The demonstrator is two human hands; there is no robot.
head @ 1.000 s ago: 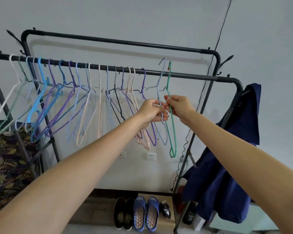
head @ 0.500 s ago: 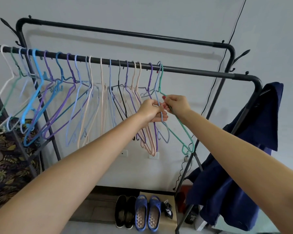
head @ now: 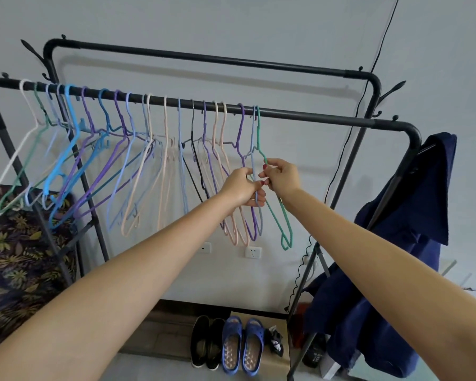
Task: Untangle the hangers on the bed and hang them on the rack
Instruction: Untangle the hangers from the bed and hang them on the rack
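Observation:
A black metal rack (head: 313,116) stands against the wall, its front rail carrying several coloured wire hangers (head: 127,149). At the right end of that row hang a pale blue hanger (head: 254,138) and a green hanger (head: 283,224), both hooked over the rail. My left hand (head: 242,187) pinches the pale blue hanger's shoulder wire. Just to its right, my right hand (head: 282,176) grips the green hanger's shoulder. The two hands almost touch.
A dark blue garment (head: 396,257) hangs over the rack's right end. Shoes and blue sandals (head: 242,345) sit on the floor under the rack. A leaf-patterned bed cover (head: 14,265) lies at the left. Wall sockets (head: 252,253) and a black cable (head: 349,138) are behind the rack.
The green and pale blue hooks went from above the rail to resting on it. The green hanger swung out to the right, then settled lower. Both hands kept their hold.

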